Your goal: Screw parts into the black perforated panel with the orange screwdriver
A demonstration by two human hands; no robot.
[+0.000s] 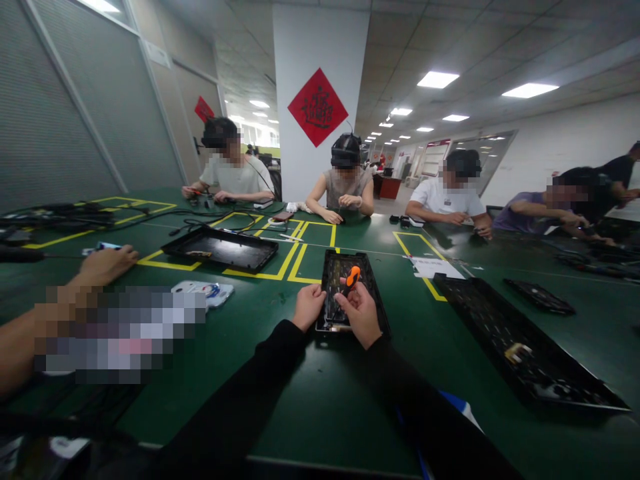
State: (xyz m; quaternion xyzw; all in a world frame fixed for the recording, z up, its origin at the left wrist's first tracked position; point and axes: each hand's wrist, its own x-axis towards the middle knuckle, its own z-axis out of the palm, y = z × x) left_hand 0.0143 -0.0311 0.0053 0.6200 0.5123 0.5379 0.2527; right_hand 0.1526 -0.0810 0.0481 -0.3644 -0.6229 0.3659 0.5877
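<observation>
A black opened device shell (373, 283) lies on the green table (310, 400) straight ahead of me. My left hand (308, 305) is curled over its near left edge and presses on it. My right hand (359, 312) is closed round an orange-handled screwdriver (353, 276), whose tip points down into the shell near its front end. Both my sleeves are black.
A second black shell (220, 248) lies to the left inside yellow floor-tape boxes, and a long black panel (525, 350) to the right. A neighbour's arm (75, 293) reaches in from the left. Several people sit across the table. White paper (437, 268) lies beyond.
</observation>
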